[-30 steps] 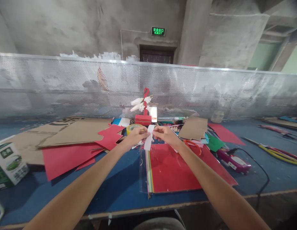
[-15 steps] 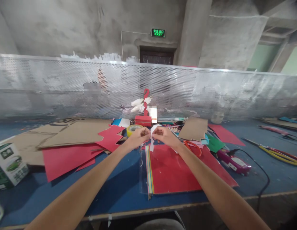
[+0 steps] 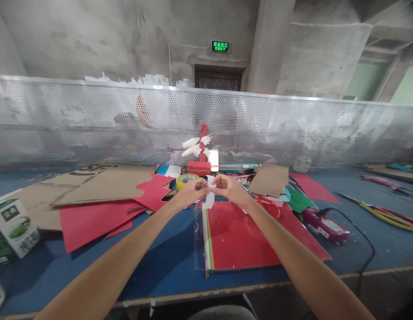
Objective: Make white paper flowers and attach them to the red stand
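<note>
Between my two hands is a small white strip of paper (image 3: 209, 199), held upright over the table. My left hand (image 3: 194, 190) pinches its left edge between thumb and fingers. On the other side my right hand (image 3: 228, 188) grips the right edge the same way. The fingertips nearly meet and cover the strip's middle. Below the hands lies a clear packet of red paper (image 3: 243, 240) with several coloured sheets along its left side. Behind them stands a red base (image 3: 199, 167) with a hooked red upright (image 3: 203, 131) and white flowers (image 3: 191, 142).
Yellow tape (image 3: 185, 178) sits beyond my left hand. Cardboard (image 3: 106, 189) and red paper sheets (image 3: 93, 220) cover the left side, near a green-and-white carton (image 3: 13, 231). At right are a purple corded device (image 3: 328, 226), yellow-handled scissors (image 3: 383, 212) and a brown card piece (image 3: 269, 178). A perforated metal screen (image 3: 103, 120) closes the back.
The white strip has turned and now shows more of its flat face below the fingers. My hands have shifted only slightly, and both still hold it.
</note>
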Demonstrator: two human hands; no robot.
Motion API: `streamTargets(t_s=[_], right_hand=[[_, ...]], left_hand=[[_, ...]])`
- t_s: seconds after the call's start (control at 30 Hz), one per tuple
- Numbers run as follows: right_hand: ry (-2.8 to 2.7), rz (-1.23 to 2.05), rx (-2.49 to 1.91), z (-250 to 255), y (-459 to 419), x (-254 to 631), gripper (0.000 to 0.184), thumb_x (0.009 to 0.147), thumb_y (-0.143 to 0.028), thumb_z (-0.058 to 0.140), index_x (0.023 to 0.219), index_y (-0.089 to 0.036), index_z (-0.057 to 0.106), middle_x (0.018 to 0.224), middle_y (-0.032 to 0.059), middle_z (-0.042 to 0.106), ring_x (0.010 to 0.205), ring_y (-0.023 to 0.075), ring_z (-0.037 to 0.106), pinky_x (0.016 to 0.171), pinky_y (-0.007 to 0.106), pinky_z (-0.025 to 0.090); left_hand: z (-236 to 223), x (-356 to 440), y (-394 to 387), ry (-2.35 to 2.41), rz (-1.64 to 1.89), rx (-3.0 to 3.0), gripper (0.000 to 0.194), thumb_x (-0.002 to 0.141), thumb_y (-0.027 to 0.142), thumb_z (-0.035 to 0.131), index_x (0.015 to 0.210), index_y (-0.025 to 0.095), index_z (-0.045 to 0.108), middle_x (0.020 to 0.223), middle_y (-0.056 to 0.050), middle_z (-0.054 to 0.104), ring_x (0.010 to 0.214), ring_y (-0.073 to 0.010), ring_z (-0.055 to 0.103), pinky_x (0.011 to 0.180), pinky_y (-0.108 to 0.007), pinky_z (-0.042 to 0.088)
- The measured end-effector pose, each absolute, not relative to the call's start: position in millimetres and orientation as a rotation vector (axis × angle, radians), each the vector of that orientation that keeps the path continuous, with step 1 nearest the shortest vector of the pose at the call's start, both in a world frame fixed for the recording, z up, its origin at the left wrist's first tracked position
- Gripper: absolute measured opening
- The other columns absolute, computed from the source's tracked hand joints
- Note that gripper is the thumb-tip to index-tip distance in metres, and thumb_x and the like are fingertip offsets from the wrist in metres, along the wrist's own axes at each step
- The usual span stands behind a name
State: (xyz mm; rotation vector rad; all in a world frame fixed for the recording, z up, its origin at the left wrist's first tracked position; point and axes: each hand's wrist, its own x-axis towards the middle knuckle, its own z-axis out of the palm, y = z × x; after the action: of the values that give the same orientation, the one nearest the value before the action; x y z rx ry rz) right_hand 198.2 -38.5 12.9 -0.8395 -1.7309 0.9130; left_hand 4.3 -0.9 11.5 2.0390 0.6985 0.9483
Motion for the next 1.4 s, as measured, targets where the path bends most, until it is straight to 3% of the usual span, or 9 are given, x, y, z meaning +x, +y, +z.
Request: streamTargets(t_s=[0.27,0.73,1.4], right_hand=[[-1.732,0.883,-0.845,13.4,-38.3,197.8,0.024,0.076,-0.035,0.07,0.089,-0.019,0.059,0.075,-0.0004,0.06,0.065,0.0121,0.056,0.064,0.027,0.046],[-1.71,0.841,-0.893,15.9,-39.8,198.2,0.025,0.073,-0.037,0.071,0.085,-0.018,0.06,0.082,0.0012,0.061,0.075,0.0142,0.057,0.068,0.027,0.045],[-1.737,0.855,-0.869,17.7,-42.4,198.4,0.026,0.074,-0.04,0.071,0.082,-0.018,0.062,0.077,0.0004,0.06,0.07,0.0135,0.055,0.068,0.027,0.045]], left_hand=[[10.4,3.4,2.5,0.749,0.927,2.055,0.022,0.082,0.037,0.059,0.076,0.015,0.058,0.067,0.0,0.058,0.061,-0.0126,0.053,0.061,-0.025,0.042],[14.3,1.1,-1.7,0.795,0.899,2.069,0.029,0.078,0.043,0.061,0.076,0.015,0.061,0.072,-0.003,0.065,0.065,-0.0142,0.058,0.062,-0.025,0.042],[19.3,1.4,-6.4,0.735,0.864,2.022,0.022,0.08,0.036,0.06,0.072,0.017,0.057,0.069,-0.001,0.065,0.063,-0.0132,0.058,0.062,-0.025,0.042]])
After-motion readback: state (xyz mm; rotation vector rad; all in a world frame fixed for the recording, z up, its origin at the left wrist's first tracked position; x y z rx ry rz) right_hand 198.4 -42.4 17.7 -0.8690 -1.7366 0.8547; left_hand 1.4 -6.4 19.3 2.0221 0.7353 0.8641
